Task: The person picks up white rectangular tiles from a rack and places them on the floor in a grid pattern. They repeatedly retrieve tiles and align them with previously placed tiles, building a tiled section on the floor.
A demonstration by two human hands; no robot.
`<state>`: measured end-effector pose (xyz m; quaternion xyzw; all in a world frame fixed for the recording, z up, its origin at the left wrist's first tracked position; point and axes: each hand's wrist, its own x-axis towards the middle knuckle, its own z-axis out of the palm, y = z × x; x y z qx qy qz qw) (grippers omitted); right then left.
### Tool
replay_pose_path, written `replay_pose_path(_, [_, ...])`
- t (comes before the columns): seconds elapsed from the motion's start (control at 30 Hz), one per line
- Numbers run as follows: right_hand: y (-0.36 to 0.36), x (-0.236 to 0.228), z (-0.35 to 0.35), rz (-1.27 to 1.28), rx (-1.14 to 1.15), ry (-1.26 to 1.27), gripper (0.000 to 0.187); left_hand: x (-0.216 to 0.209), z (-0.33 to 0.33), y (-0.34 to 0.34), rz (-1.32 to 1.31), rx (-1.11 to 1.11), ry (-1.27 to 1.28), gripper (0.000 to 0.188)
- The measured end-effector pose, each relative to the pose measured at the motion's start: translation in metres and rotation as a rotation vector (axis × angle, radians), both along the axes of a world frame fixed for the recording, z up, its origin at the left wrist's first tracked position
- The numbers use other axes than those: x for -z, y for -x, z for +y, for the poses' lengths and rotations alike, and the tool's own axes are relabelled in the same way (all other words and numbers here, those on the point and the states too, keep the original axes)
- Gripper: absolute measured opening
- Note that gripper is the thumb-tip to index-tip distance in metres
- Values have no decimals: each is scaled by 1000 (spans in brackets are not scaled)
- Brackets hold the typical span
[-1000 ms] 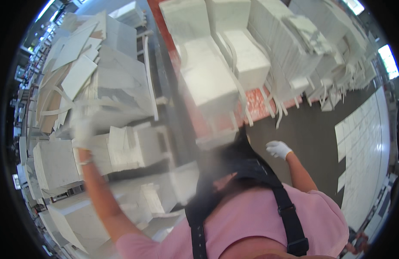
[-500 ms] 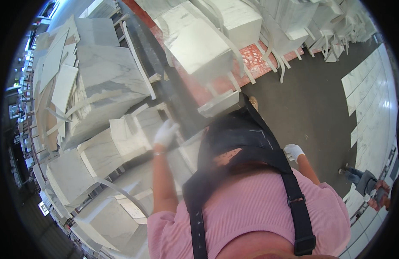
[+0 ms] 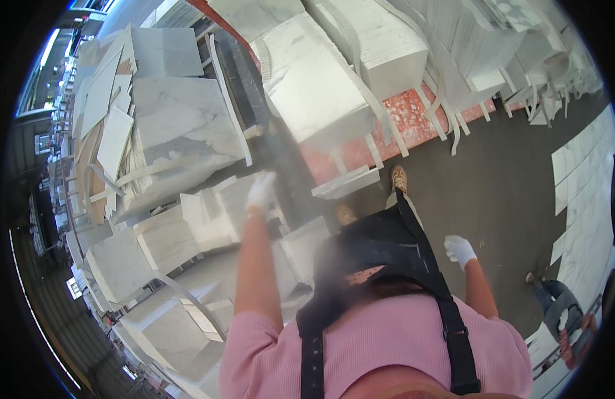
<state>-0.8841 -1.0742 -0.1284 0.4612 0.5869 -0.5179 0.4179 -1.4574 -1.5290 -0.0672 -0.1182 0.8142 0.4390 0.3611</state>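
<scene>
My left hand (image 3: 259, 191), in a white glove, reaches out beside a row of white marble tile stacks (image 3: 166, 238). Its fingers look loosely stretched, slightly blurred, with nothing visible in them; whether they touch the nearest stack I cannot tell. My right hand (image 3: 460, 250), also gloved in white, hangs at my side over the dark floor. Its fingers are curled in and no object shows there. Ahead, a tall block of marble tiles (image 3: 314, 80) stands on a red speckled slab (image 3: 404, 120). A narrow white piece (image 3: 347, 183) lies at that slab's near end.
On the left, a large grey-veined marble stack (image 3: 184, 126) carries loose broken sheets (image 3: 115, 143). Pale strips (image 3: 228, 100) stick out beside it. Marble tiles (image 3: 587, 183) lie on the dark grey floor (image 3: 507, 193) to the right, where another person (image 3: 557, 306) is present.
My view has shifted as I step forward, and both shoes now show. My left hand stays stretched out by the stacks; the right still hangs at my side.
</scene>
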Motion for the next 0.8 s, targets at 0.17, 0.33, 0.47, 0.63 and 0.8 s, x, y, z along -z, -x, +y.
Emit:
replay_pose_path(0.17, [-41,6,64,-377,285,86,12,65,67,60,-35,-84,64,66])
replay_pose_path(0.33, [5,-14,145,391,-938,-388,24,123,126,99,13,-277,81,81])
replay_pose_path(0.47, [145,18,185,190,-523,-581,40,163,147,138,14,-101,-92,37])
replay_pose_path(0.63, [363,83,235,605,-578,-884,45,180,160,156,-38,-382,-199,55])
replay_pose_path(0.8, [525,122,253,1087,-567,-1202,40,178,158,171,20,-146,97,57])
